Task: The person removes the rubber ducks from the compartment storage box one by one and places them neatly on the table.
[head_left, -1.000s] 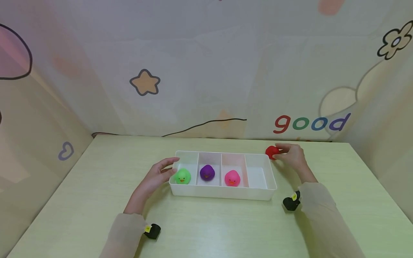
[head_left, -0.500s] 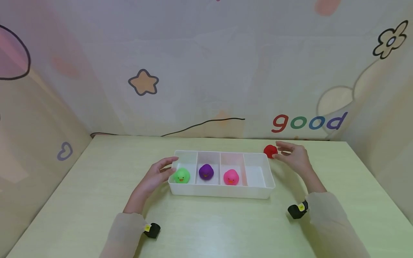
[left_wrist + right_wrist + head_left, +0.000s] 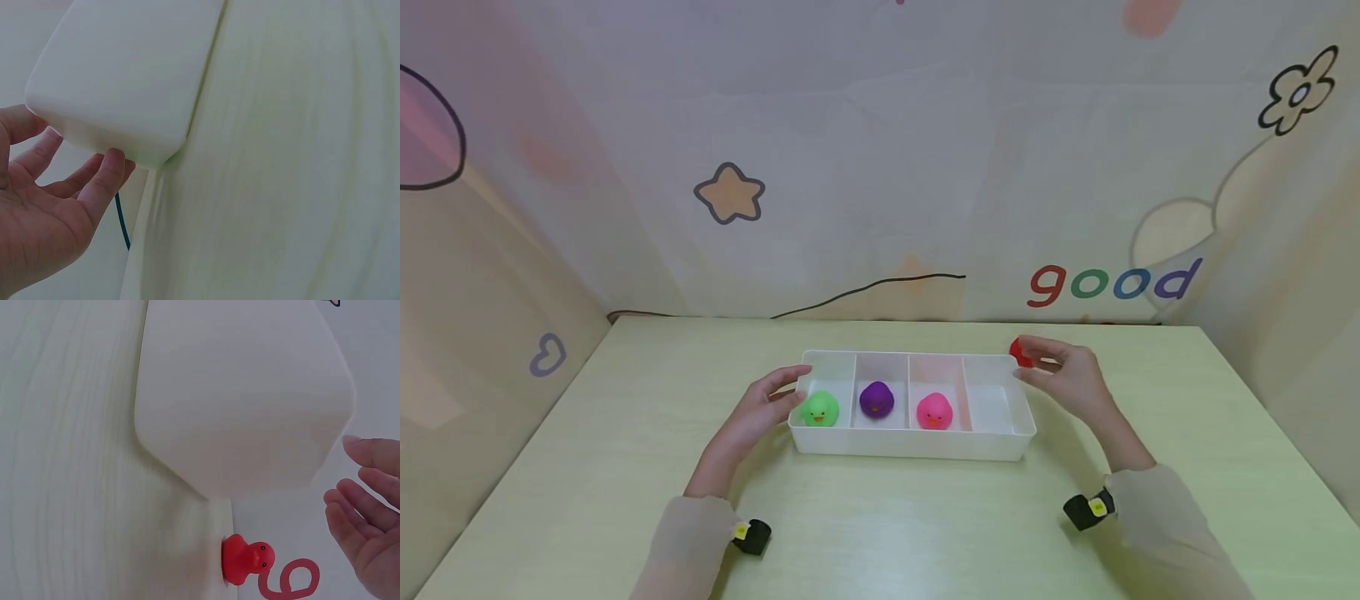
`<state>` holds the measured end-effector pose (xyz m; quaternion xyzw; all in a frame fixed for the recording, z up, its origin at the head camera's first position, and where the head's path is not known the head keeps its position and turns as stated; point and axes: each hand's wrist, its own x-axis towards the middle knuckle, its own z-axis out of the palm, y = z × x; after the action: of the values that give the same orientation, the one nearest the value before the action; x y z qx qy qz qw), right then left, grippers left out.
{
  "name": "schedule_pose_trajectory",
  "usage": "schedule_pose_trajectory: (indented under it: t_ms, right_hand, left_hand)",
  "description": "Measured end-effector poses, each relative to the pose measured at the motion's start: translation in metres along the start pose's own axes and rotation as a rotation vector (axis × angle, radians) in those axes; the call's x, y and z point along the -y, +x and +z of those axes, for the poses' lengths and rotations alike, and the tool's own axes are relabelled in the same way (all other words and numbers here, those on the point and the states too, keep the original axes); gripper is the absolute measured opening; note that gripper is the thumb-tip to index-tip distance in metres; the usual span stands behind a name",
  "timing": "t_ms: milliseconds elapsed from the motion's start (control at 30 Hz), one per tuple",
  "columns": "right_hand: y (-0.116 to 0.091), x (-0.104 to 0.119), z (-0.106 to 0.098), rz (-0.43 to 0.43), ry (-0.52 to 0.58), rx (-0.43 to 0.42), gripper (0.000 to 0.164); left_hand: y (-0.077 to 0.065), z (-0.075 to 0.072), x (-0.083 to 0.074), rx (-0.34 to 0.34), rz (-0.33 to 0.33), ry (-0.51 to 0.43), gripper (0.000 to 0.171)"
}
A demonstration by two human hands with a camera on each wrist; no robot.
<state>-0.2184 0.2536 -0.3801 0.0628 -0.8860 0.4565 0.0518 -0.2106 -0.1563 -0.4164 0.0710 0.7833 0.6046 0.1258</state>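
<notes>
A white box [image 3: 910, 444] with compartments stands mid-table, holding a green rubber duck [image 3: 821, 409], a purple rubber duck [image 3: 877, 400] and a pink rubber duck [image 3: 935, 412], one per compartment. The rightmost compartment is bare. My left hand [image 3: 763, 408] touches the box's left end with loosely extended fingers; its wrist view shows fingertips against the outer wall [image 3: 125, 75]. By the box's back right corner is my right hand [image 3: 1071, 383], fingers relaxed. It partly covers a red rubber duck [image 3: 1018, 352] in the head view. The right wrist view shows this red duck [image 3: 240, 559] on the table, apart from the fingers.
The pale wooden table [image 3: 880, 525] backs onto a printed cloth [image 3: 865, 167] with a star, a flower and the word "good". More cloth hangs at both sides. Black wrist cameras [image 3: 752, 537] hang by the sleeves.
The right fingers, on the red duck a second ago, come off it, and the hand has shifted left toward the box's right end. The left hand stays at the box. The head view drifts slightly.
</notes>
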Motion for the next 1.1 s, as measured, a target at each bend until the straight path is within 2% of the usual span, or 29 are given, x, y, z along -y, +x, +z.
schedule_pose_trajectory:
  t_ms: [333,633,1100]
  right_hand:
    - [-0.010,0.019,0.013,-0.068,-0.025,0.041,0.051]
    - [-0.017,0.032,0.031,-0.135,0.026,0.107,0.049]
    - [-0.020,0.039,0.060,-0.214,0.040,0.180,0.041]
  left_hand:
    - [-0.001,0.000,-0.001,-0.005,0.004,-0.008,0.042]
    - [-0.001,0.001,-0.002,0.008,0.008,-0.020,0.043]
    - [-0.001,0.001,0.000,0.005,0.011,-0.027,0.042]
